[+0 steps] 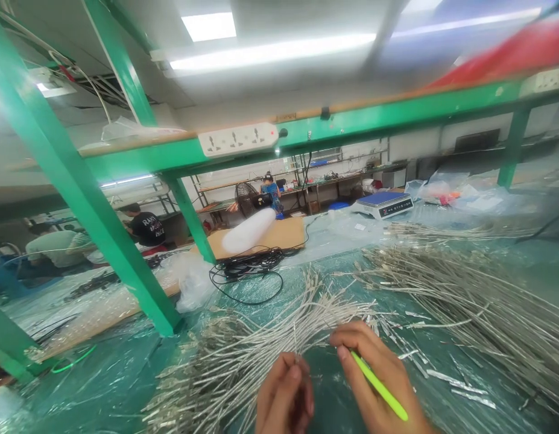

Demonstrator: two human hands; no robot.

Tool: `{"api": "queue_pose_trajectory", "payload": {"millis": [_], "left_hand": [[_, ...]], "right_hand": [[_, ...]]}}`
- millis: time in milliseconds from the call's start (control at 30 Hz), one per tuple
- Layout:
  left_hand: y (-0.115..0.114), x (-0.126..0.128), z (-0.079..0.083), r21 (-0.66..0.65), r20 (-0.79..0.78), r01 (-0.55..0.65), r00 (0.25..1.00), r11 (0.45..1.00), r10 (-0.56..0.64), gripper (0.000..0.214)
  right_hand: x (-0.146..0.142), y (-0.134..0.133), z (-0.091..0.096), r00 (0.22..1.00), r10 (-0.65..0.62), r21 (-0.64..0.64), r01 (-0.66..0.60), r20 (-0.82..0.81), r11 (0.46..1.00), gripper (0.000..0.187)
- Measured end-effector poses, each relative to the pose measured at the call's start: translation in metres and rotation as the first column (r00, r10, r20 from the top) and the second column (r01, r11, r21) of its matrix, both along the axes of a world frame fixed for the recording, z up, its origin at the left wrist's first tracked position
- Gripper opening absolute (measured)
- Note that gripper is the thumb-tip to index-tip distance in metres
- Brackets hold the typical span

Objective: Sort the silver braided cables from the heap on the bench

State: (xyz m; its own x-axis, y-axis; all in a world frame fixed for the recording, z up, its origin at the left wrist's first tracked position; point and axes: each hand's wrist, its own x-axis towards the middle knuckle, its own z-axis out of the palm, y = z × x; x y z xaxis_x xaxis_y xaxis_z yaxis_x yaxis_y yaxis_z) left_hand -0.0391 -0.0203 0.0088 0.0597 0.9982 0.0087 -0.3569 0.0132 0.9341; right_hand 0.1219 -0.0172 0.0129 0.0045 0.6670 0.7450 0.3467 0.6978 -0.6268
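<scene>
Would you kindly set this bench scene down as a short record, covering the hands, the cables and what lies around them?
Left hand: the left hand has its fingertips pinched together; anything between them is too small to tell
Right hand: the right hand holds a slim neon-yellow tool
Near pile: pale cables, beyond and left of the hands
Second pile: greyish cables, at the right
Scraps: silvery strips, right of the right hand
Farther back: black coiled cable; digital scale with a blue top
</scene>
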Motion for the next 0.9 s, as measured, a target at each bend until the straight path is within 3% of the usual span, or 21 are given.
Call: {"api": "queue_pose_trajectory", "payload": {"millis": [133, 333, 600, 900], "left_hand": [[0.002, -0.003, -0.001, -0.031, 0.106, 0.087, 0.991, 0.996, -0.083, 0.028], [0.003, -0.002, -0.003, -0.006, 0.112, 0.136, 0.985, 0.991, -0.135, 0.027], [0.007, -0.003, -0.003, 0.011, 0.076, 0.048, 0.996, 0.999, -0.049, 0.033], [0.005, -0.001, -0.002, 0.009, 0.034, -0.001, 0.999, 1.000, 0.000, 0.029]], "right_hand": [[-0.004, -0.003, 0.000, 0.997, 0.079, -0.033, -0.079, -0.002, 0.996, 0.016], [-0.005, -0.002, 0.000, 0.995, 0.097, -0.043, -0.098, -0.023, 0.994, 0.015], [-0.008, -0.008, 0.004, 0.991, 0.136, 0.050, -0.135, -0.016, 0.990, 0.016], [-0.018, -0.004, -0.010, 0.984, 0.159, 0.098, -0.152, -0.076, 0.984, 0.017]]}}
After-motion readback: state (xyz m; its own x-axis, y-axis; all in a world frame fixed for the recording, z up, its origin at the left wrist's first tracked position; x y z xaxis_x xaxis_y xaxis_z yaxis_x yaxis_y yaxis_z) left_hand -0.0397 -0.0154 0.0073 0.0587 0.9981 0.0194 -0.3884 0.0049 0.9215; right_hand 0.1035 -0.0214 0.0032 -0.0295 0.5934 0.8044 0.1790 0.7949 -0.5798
